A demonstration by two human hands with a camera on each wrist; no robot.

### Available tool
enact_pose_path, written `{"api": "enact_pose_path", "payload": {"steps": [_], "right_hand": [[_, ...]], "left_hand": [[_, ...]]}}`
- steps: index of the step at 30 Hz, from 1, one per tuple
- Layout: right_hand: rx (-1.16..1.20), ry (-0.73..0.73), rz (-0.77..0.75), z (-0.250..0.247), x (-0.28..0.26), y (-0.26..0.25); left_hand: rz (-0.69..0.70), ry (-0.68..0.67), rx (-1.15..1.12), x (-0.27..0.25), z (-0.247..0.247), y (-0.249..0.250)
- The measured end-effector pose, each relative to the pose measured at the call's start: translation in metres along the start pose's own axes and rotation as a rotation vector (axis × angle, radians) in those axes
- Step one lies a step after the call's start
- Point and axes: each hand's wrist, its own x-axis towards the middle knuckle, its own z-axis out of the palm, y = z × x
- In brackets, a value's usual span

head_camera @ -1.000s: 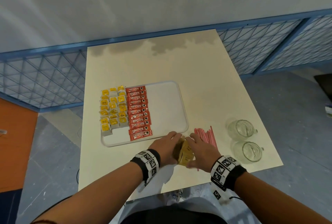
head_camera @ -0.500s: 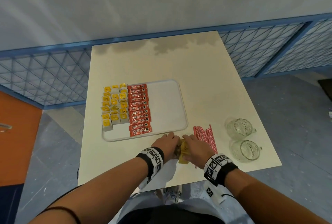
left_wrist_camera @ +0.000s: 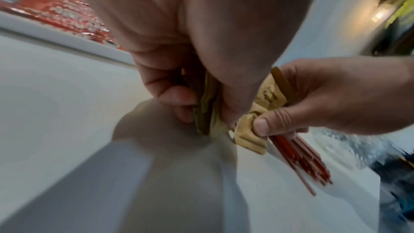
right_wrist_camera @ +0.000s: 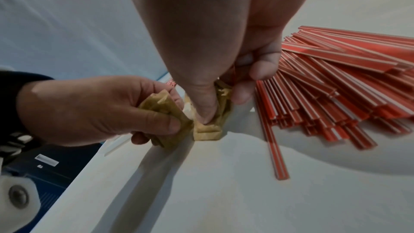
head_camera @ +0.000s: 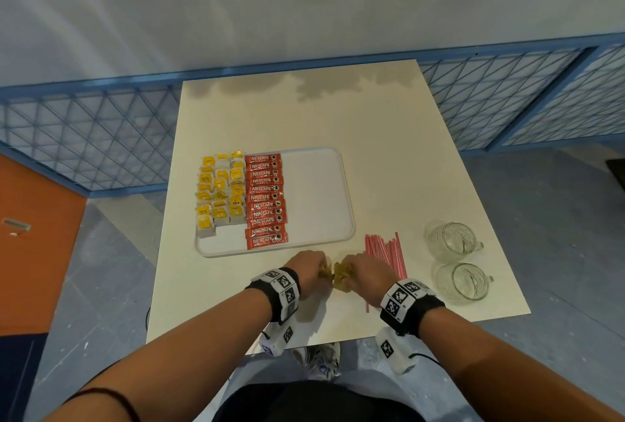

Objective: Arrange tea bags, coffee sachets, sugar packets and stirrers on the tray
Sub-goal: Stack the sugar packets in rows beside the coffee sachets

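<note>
A white tray (head_camera: pixel 314 191) lies on the cream table, with yellow tea bags (head_camera: pixel 221 190) in its left part and red coffee sachets (head_camera: pixel 265 200) in a column beside them. Just in front of the tray, both hands hold brown sugar packets (head_camera: pixel 340 274). My left hand (head_camera: pixel 309 269) pinches one bunch (left_wrist_camera: pixel 207 112) between thumb and fingers. My right hand (head_camera: pixel 365 272) pinches another bunch (right_wrist_camera: pixel 209 127) right beside it. Red-and-white stirrers (head_camera: pixel 385 252) lie fanned on the table next to my right hand.
Two clear glass mugs (head_camera: pixel 451 242) (head_camera: pixel 463 281) stand at the table's right front. The tray's right half (head_camera: pixel 318 218) is bare. The table's front edge (head_camera: pixel 338 340) runs just under my wrists; a blue mesh fence stands behind.
The single stack of sugar packets held between both hands has been split into two bunches, one in each hand. The hands have shifted slightly toward the tray.
</note>
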Motion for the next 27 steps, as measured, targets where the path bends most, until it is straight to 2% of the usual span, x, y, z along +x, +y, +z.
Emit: {"api": "enact_pose_path", "payload": {"steps": [5,11,15,21,27], "right_hand": [[0.132,0.04,0.024,-0.014,-0.003,-0.002],[0.293,0.098,-0.056,-0.047,-0.007,-0.018],[0.349,0.093,-0.127,-0.068,-0.001,-0.037],[0.317,0.034,-0.259,-0.096,0.019,-0.07],[0.254,-0.017,-0.282,-0.107,0.043,-0.1]], "left_hand": [[-0.037,0.037,-0.312,-0.008,-0.009,-0.013],[-0.142,0.054,-1.053,-0.021,-0.026,-0.023],[-0.149,0.054,-1.341,-0.027,-0.042,-0.025],[-0.116,0.031,-1.515,-0.032,-0.071,-0.028],[-0.025,-0.015,-1.615,-0.041,-0.096,-0.034]]}}
